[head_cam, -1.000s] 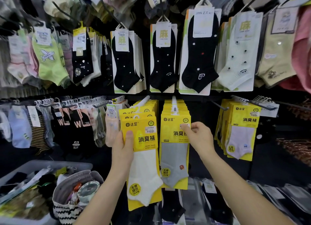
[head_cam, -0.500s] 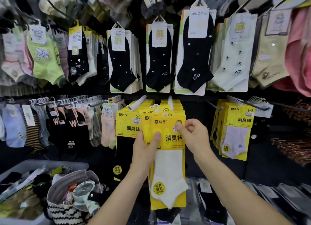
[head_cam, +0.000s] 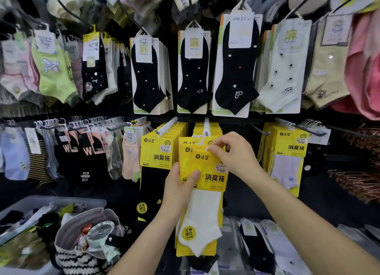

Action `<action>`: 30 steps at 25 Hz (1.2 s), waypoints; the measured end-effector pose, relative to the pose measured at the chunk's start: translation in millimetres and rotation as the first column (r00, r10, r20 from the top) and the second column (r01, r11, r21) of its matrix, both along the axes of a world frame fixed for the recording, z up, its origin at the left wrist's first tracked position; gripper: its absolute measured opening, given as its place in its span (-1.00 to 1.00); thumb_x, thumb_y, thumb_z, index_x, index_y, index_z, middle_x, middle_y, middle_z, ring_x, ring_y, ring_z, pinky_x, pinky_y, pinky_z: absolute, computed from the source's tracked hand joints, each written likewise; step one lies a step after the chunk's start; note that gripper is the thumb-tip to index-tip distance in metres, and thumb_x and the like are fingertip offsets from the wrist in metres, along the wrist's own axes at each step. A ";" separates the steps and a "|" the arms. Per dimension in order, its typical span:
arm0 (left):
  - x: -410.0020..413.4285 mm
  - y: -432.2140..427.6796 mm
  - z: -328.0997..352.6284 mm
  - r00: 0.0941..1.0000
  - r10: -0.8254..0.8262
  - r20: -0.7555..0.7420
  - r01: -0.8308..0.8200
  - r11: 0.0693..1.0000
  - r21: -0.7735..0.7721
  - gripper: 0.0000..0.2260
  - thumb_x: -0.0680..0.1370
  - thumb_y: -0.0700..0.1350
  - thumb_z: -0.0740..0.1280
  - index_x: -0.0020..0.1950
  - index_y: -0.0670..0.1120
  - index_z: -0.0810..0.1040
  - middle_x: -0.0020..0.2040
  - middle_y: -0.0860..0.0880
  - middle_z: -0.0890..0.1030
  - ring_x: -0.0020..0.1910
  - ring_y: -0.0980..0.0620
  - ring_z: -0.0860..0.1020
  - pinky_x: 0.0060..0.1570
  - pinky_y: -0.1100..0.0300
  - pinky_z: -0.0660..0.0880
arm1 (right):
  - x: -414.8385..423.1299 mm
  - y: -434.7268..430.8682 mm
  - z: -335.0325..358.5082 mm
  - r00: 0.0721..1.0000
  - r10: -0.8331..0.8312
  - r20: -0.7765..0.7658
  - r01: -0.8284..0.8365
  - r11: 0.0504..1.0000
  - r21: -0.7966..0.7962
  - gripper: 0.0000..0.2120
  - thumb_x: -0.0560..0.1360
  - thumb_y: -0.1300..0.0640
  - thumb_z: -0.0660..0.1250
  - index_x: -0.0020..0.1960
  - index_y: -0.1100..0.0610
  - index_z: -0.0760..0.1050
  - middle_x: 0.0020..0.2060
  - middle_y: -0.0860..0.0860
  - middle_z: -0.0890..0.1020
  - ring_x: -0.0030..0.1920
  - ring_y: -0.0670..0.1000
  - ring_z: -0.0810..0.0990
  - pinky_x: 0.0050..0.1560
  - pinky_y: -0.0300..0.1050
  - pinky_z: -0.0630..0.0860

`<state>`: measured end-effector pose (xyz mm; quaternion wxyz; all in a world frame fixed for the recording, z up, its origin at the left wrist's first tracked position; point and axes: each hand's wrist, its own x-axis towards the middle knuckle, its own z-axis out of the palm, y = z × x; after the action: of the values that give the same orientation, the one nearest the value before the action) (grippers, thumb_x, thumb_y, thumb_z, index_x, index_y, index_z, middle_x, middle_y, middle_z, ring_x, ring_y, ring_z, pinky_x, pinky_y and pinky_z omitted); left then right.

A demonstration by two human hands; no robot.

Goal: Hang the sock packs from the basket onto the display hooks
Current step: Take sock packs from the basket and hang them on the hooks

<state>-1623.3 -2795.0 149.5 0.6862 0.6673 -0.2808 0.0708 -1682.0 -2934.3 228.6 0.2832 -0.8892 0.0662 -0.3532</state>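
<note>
A yellow sock pack (head_cam: 207, 192) with a white sock on it hangs in front of the middle display hook (head_cam: 206, 126). My left hand (head_cam: 178, 190) grips its left edge, thumb across the yellow card. My right hand (head_cam: 232, 153) pinches the pack's top at its white hanger loop, just below the hook's tip. More yellow packs hang behind it on that hook. A grey plastic basket (head_cam: 51, 200) with loose sock packs sits at the lower left.
A neighbouring hook (head_cam: 166, 126) to the left carries yellow packs with black socks (head_cam: 158, 172). Another yellow stack (head_cam: 287, 161) hangs at the right. Black and pale sock cards fill the upper row. A striped fabric bag (head_cam: 86, 244) stands by the basket.
The white-sock pack has shifted from the left hook over to the middle hook. My right hand has risen to pinch its top loop while my left hand still holds its side.
</note>
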 end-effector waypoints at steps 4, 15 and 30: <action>2.8 2.2 -8.7 0.999 0.023 -0.047 -0.025 0.999 -0.046 -0.91 0.57 -0.10 0.26 0.01 0.10 0.48 -0.01 0.10 0.61 -0.03 0.21 0.58 -0.19 0.37 0.48 | 8.3 -10.1 12.3 0.999 -0.041 -0.026 0.042 0.999 0.029 -0.84 0.53 0.05 0.28 -0.23 -0.01 0.47 -0.19 -0.08 0.48 -0.16 -0.06 0.42 0.11 0.06 0.44; 35.4 74.7 -21.5 0.959 0.255 -0.120 -0.271 0.952 -0.145 -0.86 0.60 -0.07 0.19 0.04 0.06 0.54 -0.08 0.15 0.65 -0.07 0.17 0.61 -0.11 0.18 0.52 | 54.0 -13.8 33.4 0.998 -0.017 -0.067 0.030 0.978 0.207 -0.70 0.53 0.09 0.29 -0.05 0.37 0.55 -0.29 0.09 0.46 -0.27 0.01 0.41 -0.28 -0.15 0.37; 22.9 57.6 -11.4 0.982 0.179 -0.060 -0.186 0.972 -0.147 -0.85 0.61 -0.10 0.18 0.07 0.10 0.51 -0.01 0.07 0.65 -0.03 0.12 0.62 -0.09 0.24 0.52 | 54.1 -29.6 -15.2 0.994 -0.097 -0.053 0.091 0.991 -0.099 -0.53 0.44 -0.18 0.32 0.29 -0.04 0.40 0.22 0.00 0.47 0.28 0.09 0.33 0.23 0.10 0.34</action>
<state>-1600.4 -2737.4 138.1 0.7318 0.6377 -0.1962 0.1393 -1627.9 -2963.9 213.3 0.2211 -0.9075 0.0989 -0.3432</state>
